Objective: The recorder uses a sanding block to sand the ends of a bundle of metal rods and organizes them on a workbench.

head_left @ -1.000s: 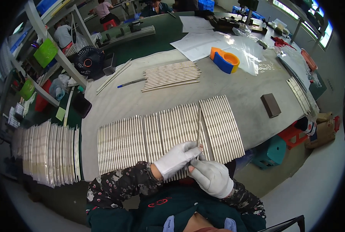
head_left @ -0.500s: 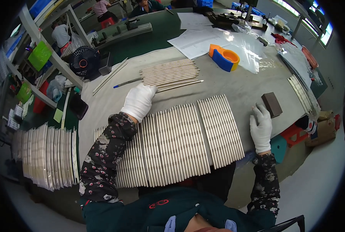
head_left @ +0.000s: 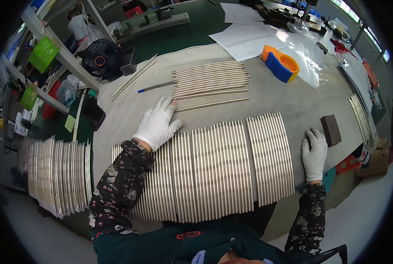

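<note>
My left hand [head_left: 158,125], in a white glove, is spread just above the large rows of thin metal rods [head_left: 223,169]. Its fingertips are at the left end of a single metal rod [head_left: 214,104], which lies on the cloth; whether they touch it I cannot tell. Beyond that rod lies a smaller group of metal rods [head_left: 209,79], side by side, with a blue-tipped pen-like stick [head_left: 154,87] at its left. Gloved too, my right hand [head_left: 314,154] rests on the table with loosely bent fingers and nothing seen in it. Beside it stands a dark brown block [head_left: 331,130].
A few loose rods [head_left: 134,78] lie near a small black fan [head_left: 100,60]. Bagged rods [head_left: 58,176] are stacked at the left. Farther back are an orange and blue tape dispenser [head_left: 280,64] and paper sheets [head_left: 238,42]. More rods [head_left: 358,115] lie at the right edge.
My left hand has opened from its closed grip near the rod's end, and the rod now lies nearer me, apart from the small group. The whole view has shifted slightly.
</note>
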The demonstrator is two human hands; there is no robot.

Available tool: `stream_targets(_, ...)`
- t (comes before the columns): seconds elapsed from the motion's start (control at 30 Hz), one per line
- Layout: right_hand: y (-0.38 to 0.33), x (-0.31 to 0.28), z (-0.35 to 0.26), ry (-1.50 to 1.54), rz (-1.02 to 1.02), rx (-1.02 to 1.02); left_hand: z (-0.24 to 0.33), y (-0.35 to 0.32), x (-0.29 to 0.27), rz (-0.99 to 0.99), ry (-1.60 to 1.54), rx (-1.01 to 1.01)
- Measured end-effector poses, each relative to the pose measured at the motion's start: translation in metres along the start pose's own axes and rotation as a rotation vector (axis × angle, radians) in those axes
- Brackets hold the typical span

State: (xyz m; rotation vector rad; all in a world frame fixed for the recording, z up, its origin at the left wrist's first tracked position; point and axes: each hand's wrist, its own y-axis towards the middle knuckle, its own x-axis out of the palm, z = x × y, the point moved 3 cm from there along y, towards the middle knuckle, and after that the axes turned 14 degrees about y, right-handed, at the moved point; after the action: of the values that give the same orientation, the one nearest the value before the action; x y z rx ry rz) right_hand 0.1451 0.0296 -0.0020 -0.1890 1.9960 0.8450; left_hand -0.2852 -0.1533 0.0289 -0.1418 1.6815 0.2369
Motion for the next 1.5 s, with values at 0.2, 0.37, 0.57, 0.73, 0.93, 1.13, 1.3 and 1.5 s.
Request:
stream_targets(0.2, -0.001, 0.0, 0.0, -0.013, 0.007, -0.035, 0.0, -0.02, 0.009, -0.157, -0.045, -0.003)
stream_targets(0.37, -0.002, 0.0, 0.001, -0.003, 0.004, -0.04, 0.004, -0.025, 0.007, -0.165, -0.039, 0.017)
stream_targets(0.57, -0.004, 0.001, 0.004, -0.008, 0.005, -0.049, 0.006, -0.03, 0.004, -0.184, -0.037, 0.033)
stream_targets(0.73, -0.004, 0.001, 0.006, -0.013, 0.004, -0.046, 0.009, -0.034, 0.001, -0.185, 0.01, 0.052)
stream_targets(0.93, -0.004, 0.001, 0.005, -0.008, 0.0, -0.035, 0.011, -0.037, 0.002, -0.193, 0.053, 0.062)
stream_targets(1.13, -0.003, 0.001, 0.003, -0.011, 0.007, -0.036, 0.012, -0.04, 0.003, -0.16, 0.061, 0.068)
stream_targets(1.3, -0.003, 0.0, 0.003, -0.001, 0.007, -0.021, 0.011, -0.037, 0.004, -0.197, 0.077, 0.074)
stream_targets(1.5, -0.002, 0.0, 0.001, -0.002, 0.004, -0.026, 0.008, -0.03, 0.006, -0.196, 0.104, 0.068)
